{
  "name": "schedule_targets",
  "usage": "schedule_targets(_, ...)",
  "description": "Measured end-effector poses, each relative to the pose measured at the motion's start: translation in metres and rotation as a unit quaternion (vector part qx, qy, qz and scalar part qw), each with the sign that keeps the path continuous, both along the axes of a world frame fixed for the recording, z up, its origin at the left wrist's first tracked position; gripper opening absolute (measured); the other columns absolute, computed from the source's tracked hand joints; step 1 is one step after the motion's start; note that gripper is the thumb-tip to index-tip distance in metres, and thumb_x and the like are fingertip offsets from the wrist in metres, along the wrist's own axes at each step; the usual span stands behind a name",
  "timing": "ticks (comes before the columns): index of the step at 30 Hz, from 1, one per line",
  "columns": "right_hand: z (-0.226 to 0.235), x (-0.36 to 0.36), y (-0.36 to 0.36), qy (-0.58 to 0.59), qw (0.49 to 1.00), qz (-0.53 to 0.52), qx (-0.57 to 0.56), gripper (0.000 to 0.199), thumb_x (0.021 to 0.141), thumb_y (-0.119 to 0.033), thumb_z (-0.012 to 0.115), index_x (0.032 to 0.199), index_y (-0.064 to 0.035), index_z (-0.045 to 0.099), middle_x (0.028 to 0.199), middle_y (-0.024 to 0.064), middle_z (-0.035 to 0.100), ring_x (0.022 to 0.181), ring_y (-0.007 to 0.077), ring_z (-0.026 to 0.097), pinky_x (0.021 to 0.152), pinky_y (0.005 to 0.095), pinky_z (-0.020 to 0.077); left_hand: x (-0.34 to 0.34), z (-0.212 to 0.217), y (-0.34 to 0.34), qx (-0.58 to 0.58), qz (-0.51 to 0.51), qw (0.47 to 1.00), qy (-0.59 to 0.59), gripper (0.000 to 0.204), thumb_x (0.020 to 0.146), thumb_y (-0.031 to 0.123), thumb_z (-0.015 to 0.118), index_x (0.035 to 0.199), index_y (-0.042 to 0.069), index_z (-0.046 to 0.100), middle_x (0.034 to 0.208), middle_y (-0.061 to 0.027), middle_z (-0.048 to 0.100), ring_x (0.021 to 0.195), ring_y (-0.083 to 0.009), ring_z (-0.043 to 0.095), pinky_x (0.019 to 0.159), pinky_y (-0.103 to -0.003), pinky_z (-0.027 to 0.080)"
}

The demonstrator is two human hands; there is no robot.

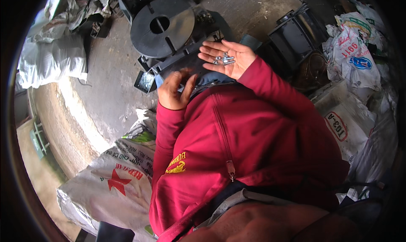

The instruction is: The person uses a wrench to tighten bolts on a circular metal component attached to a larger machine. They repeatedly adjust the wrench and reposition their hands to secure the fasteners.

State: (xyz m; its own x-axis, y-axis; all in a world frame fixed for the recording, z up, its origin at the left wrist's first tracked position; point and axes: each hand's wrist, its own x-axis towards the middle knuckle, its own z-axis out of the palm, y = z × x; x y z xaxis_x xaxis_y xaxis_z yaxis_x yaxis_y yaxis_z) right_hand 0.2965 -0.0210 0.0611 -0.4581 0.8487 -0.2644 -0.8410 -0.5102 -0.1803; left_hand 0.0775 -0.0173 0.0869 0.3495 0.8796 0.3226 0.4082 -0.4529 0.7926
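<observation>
My right hand (237, 60) is held palm up in front of my lap, its fingers stretched out. Several small silvery bolts (229, 60) lie loose on the palm and finger roots, some seemingly with nuts on them. My left hand (174, 92) hovers beside my lap, fingers half bent and thumb apart, with nothing visible between them. Just beyond both hands stands a dark grey machine part with a large round slotted disc (182, 28), a hole at its centre. Close to the left hand is a small open black box (145, 82) with shiny small pieces inside.
Another black metal frame (296, 32) stands on the floor at the far right. White printed sacks (353, 51) pile along the right side. A large white sack (110, 191) lies at my left, and clear plastic bags (53, 58) sit at the far left.
</observation>
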Motion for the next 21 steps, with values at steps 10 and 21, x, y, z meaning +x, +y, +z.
schedule_targets(10,-0.007,-0.055,0.001,-0.018,0.997,0.068,-0.019,0.048,0.095,-0.034,0.039,0.127,0.0005,0.046,0.129,0.0123,0.049,0.120,0.0238,0.045,0.103,0.0386,0.0346,0.015,0.003,-0.002,0.119,-0.060,0.975,0.179,0.024,0.069,0.012,0.074,0.091,0.010,0.068,0.085,-0.0066,0.064,0.071,-0.0242,0.063,0.060,-0.031,0.051)
schedule_targets(21,-0.007,-0.061,0.003,0.004,0.996,0.086,-0.006,0.049,0.096,-0.034,0.035,0.132,-0.0008,0.042,0.129,0.0111,0.050,0.121,0.0238,0.045,0.099,0.0363,0.0383,-0.026,0.003,0.002,-0.004,-0.011,0.999,0.051,0.016,0.074,0.003,0.070,0.088,0.003,0.063,0.078,-0.0077,0.060,0.063,-0.0166,0.061,0.056,-0.027,0.048)
